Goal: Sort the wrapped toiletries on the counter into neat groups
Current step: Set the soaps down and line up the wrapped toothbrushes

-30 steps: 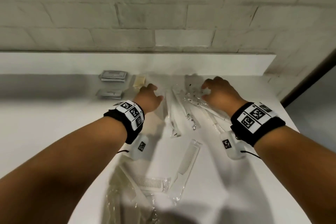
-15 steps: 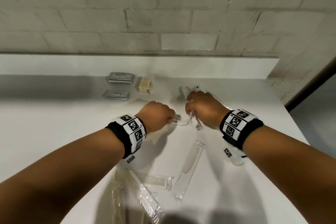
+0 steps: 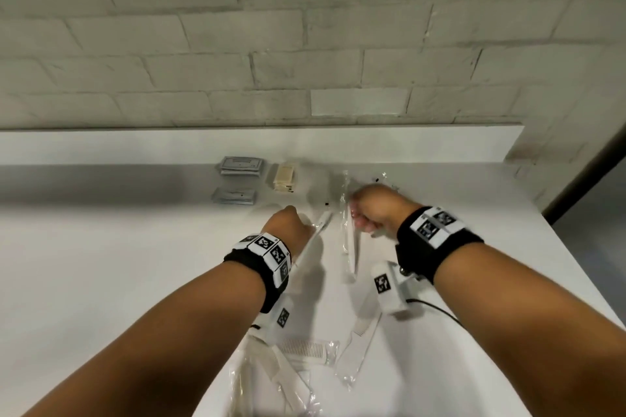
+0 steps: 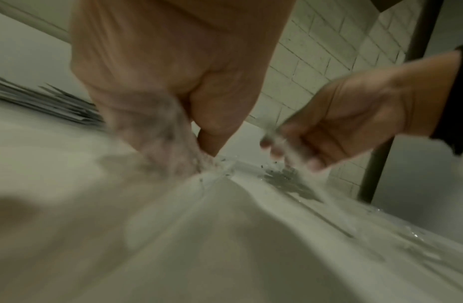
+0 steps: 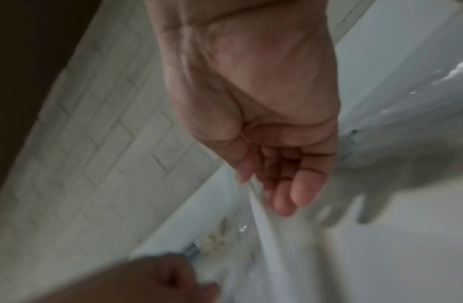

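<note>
On the white counter (image 3: 101, 264) my left hand (image 3: 298, 227) grips one long clear-wrapped toothbrush (image 3: 320, 225) that slants toward my wrist. In the left wrist view its fingertips (image 4: 207, 149) pinch the crinkled wrapper (image 4: 220, 164). Just to the right, my right hand (image 3: 359, 217) has its fingers curled round a bundle of wrapped toothbrushes (image 3: 349, 240) that runs front to back. The right wrist view shows that white wrapped bundle (image 5: 261, 217) under the curled fingers (image 5: 290, 192). Wrapped combs (image 3: 305, 347) lie near my forearms.
Two stacks of grey sachets (image 3: 242, 166) (image 3: 233, 196) and a cream packet stack (image 3: 284, 177) sit in a group at the back left. More wrapped combs (image 3: 359, 345) (image 3: 281, 379) lie at the near edge. A raised white ledge (image 3: 135, 145) and a brick wall close the back.
Both hands reached into the loose pile at the back, closed on wrapped toothbrushes and drew them nearer. The pile at the back is now gathered in the two hands.
</note>
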A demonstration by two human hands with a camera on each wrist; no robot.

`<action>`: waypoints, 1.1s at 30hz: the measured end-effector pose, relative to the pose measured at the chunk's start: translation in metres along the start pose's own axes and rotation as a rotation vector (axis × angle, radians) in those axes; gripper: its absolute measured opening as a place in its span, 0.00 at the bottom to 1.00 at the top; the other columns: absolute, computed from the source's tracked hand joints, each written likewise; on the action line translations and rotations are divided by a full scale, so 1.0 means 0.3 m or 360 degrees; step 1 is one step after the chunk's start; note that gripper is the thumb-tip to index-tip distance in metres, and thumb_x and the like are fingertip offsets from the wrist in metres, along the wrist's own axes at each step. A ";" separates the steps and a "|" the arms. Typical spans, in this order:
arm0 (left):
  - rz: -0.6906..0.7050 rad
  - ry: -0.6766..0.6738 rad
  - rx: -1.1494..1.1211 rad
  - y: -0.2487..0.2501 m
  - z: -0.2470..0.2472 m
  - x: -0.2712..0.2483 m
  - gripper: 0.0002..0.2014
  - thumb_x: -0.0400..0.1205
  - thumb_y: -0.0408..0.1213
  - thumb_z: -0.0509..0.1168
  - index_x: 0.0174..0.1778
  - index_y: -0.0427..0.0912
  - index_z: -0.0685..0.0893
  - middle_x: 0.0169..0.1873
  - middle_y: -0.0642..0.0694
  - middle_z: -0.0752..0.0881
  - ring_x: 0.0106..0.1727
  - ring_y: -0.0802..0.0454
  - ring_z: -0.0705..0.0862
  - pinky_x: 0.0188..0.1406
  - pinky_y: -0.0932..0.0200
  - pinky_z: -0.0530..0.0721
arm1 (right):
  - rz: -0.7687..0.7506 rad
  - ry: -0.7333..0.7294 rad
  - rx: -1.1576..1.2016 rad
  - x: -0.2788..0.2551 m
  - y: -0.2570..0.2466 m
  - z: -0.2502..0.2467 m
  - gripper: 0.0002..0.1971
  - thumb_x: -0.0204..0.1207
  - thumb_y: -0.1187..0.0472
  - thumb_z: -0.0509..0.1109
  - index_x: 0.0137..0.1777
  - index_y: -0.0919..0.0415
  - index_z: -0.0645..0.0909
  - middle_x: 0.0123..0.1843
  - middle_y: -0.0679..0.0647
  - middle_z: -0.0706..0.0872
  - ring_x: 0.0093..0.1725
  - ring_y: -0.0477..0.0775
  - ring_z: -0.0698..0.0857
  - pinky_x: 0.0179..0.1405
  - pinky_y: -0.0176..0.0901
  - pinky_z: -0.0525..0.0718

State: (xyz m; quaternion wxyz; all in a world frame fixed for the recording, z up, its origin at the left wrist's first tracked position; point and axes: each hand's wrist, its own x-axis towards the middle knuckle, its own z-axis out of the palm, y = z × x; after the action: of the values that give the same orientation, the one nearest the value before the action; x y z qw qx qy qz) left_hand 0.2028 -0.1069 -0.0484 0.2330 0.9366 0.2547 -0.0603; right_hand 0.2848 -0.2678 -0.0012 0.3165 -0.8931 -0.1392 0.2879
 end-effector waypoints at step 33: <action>0.0484 -0.0158 0.0194 -0.030 -0.002 -0.069 0.21 0.81 0.41 0.64 0.72 0.53 0.76 0.63 0.45 0.76 0.63 0.47 0.81 0.66 0.53 0.77 | 0.0060 0.0569 -0.0346 -0.015 0.081 0.061 0.20 0.79 0.68 0.59 0.70 0.68 0.65 0.53 0.62 0.79 0.49 0.61 0.82 0.40 0.42 0.78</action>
State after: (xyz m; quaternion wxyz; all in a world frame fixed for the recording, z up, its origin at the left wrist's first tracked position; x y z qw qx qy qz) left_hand 0.1803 -0.1091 -0.0469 0.1945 0.9726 0.0940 -0.0859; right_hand 0.2718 -0.2795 -0.0265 0.2324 -0.9613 -0.0943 0.1139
